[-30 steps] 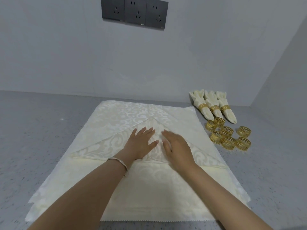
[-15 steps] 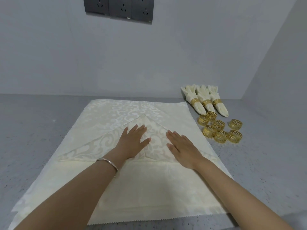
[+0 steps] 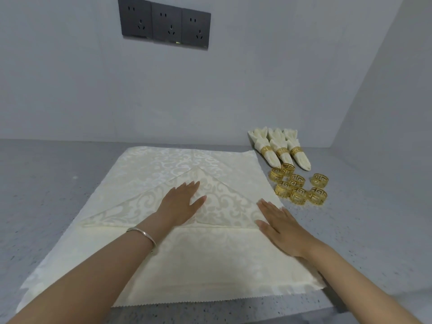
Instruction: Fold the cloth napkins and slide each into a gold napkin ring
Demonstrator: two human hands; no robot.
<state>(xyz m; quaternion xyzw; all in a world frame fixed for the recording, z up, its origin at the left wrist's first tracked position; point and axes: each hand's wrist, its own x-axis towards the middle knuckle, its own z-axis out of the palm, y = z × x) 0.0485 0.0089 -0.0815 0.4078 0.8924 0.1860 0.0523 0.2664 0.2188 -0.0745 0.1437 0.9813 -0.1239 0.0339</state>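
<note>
**Ana:** Where do the edges go?

**Ben:** The grey counter [image 3: 46, 195] runs back to a wall [image 3: 233, 90]. It meets a side wall on the right. A big cream cloth [image 3: 177, 272] lies in the middle. Its zigzag front edge is near the counter's front edge. A wide bit of grey shows on the left of the cloth, and a thinner bit on the right.

**Ana:** What does the napkin look like?

**Ben:** The napkin [image 3: 224, 199] lies on the big cream cloth. It is folded into a flat triangle with swirly shapes on it. Its tip points at the back wall.

**Ana:** And the rings?

**Ben:** Seven loose gold rings [image 3: 297, 181] sit in a bunch just right of the cloth. Behind them lie three done napkins [image 3: 281, 148], side by side, each in a gold ring.

**Ana:** What about the hands?

**Ben:** The left hand [image 3: 180, 202] lies flat on the middle of the triangle. Its fingers are straight and it holds nothing. A thin bracelet [image 3: 142, 235] is on that wrist. The right hand [image 3: 280, 225] lies flat on the triangle's right corner. It is spread flat too and holds nothing.
</note>
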